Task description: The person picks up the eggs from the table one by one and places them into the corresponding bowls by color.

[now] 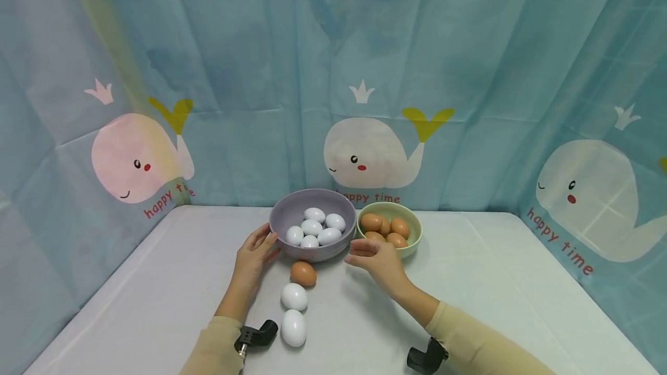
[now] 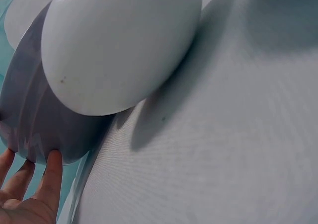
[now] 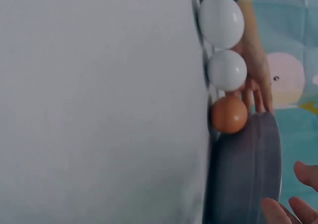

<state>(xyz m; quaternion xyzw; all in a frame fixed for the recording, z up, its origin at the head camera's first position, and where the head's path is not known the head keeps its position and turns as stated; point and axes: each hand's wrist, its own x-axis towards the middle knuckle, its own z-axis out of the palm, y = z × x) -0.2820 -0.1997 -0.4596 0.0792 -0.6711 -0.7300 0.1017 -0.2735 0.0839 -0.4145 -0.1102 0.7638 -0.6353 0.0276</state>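
My left hand [image 1: 252,256] touches the left side of a purple bowl [image 1: 281,213] with extended fingertips, which also show against the bowl wall [image 2: 35,129] in the left wrist view. Several white eggs [image 1: 311,227] lie inside that bowl. In front of the bowl's right side hovers my right hand [image 1: 380,262], fingers apart and holding nothing. Behind it stands a smaller green bowl [image 1: 414,230] with several brown eggs [image 1: 399,226]. A brown egg [image 1: 303,274] sits on the table just in front of the purple bowl, followed nearer by two white eggs [image 1: 294,327] in a row.
The bowls stand side by side near the back edge of a white-covered table [image 1: 479,288]. A blue curtain [image 1: 250,74] printed with whales hangs behind and around it. Black wrist mounts [image 1: 257,334] are strapped over both sleeves.
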